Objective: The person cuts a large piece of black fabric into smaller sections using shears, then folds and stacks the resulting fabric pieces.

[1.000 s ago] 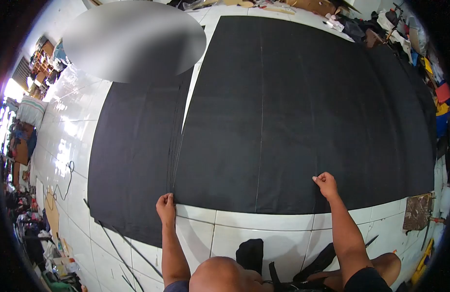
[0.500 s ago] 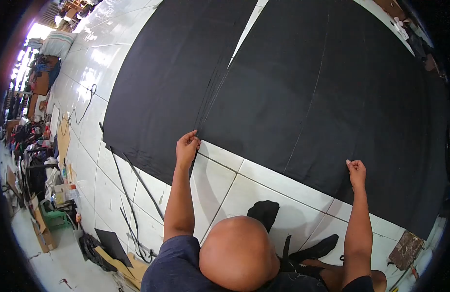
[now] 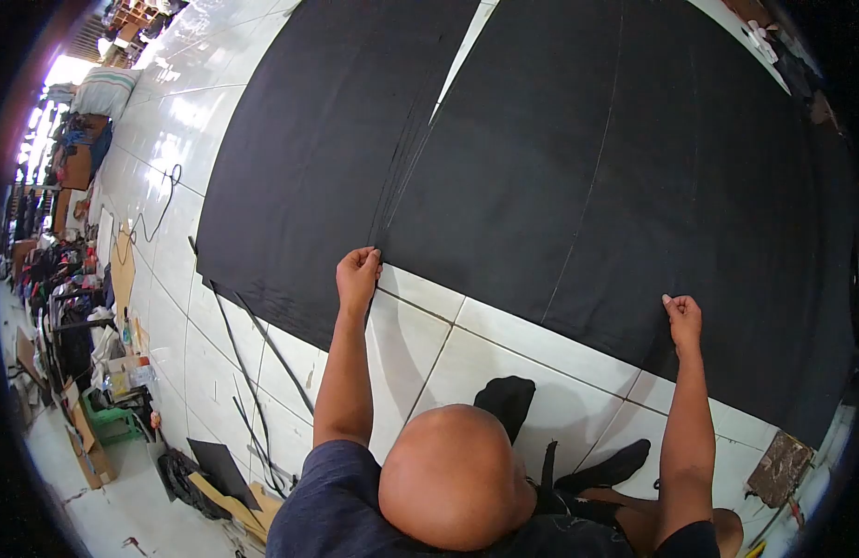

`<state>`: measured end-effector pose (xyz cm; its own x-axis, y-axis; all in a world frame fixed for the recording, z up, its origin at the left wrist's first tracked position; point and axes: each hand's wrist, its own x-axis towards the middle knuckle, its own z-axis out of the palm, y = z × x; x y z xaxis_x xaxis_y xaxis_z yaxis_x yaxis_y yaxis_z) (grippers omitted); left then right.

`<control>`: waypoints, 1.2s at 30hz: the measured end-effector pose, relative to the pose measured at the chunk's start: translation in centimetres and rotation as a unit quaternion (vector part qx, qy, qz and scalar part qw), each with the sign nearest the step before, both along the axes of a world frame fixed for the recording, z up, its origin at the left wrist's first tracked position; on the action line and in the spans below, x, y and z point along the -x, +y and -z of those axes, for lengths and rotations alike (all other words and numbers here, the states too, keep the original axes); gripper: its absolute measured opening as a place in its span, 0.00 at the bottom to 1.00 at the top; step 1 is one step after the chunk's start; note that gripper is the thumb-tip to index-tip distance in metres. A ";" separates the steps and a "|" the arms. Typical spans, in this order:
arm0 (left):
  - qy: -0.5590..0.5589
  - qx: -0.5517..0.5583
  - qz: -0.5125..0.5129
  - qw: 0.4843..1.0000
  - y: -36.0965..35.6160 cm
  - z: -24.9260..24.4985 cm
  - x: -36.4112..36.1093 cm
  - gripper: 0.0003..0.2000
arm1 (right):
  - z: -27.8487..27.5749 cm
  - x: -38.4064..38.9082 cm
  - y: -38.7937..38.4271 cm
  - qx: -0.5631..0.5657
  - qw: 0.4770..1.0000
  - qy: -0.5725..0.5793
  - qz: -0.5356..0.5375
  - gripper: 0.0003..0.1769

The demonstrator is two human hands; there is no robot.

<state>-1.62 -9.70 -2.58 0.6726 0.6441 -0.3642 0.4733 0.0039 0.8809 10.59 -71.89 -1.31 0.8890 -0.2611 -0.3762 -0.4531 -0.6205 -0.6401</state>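
Note:
Two wide black fabric sheets lie side by side on the floor, a left sheet (image 3: 290, 158) and a right sheet (image 3: 504, 177), with a narrow white gap narrowing between them. My left hand (image 3: 358, 277) is closed in a pinch at the near-left corner of the right sheet, beside the left sheet's edge. Over the right part of the right sheet, a little inside its near edge, my right hand (image 3: 685, 322) is closed with thumb and finger pressed together. What lies between those fingertips cannot be made out. A pale thin line (image 3: 589, 200) runs lengthwise on the right sheet.
White floor tiles (image 3: 420, 339) show in front of the sheets. Thin black strips (image 3: 276, 353) lie at the left. A worn block (image 3: 780, 468) sits near the right sheet's near corner. Clutter, a green stool (image 3: 111, 420) and cardboard (image 3: 85, 437) line the left side.
My right hand has shifted slightly up, farther over the right sheet. My left hand stays at the corner, almost unmoved. The view has shifted a little.

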 end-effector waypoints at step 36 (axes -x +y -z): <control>-0.436 -0.244 0.604 0.621 -22.1 -30.9 -8.5 0.09 | -22.0 -4.2 -6.6 0.307 0.867 0.066 -0.387 0.13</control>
